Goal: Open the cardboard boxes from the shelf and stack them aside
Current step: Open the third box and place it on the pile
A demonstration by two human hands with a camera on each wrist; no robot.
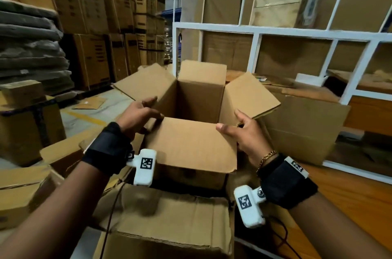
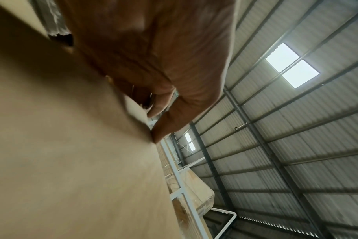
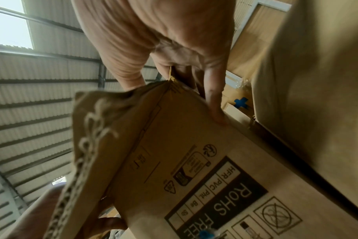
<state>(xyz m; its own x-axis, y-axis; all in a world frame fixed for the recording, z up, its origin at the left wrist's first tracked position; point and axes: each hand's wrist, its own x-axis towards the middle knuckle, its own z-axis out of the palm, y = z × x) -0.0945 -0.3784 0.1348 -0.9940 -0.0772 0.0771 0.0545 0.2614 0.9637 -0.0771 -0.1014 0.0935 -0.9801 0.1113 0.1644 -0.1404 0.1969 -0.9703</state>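
Observation:
An opened cardboard box [image 1: 199,97] stands in the middle of the head view, its four flaps spread outward, on top of another box. My left hand [image 1: 137,116] grips the near left corner, thumb on the near flap [image 1: 191,144] and index finger along the left flap's fold. My right hand [image 1: 244,133] holds the near right corner, thumb on top of the same flap. In the right wrist view the fingers [image 3: 215,100] lie on the printed side wall [image 3: 194,161]. The left wrist view shows fingertips [image 2: 159,129] touching plain cardboard [image 2: 61,145].
A white metal shelf rack [image 1: 258,32] holding more boxes stands behind and to the right. A worn box [image 1: 165,216] lies under the open one. Another box [image 1: 303,127] leans at the right. Tall carton stacks [image 1: 84,15] and piled flat sheets [image 1: 31,46] fill the left.

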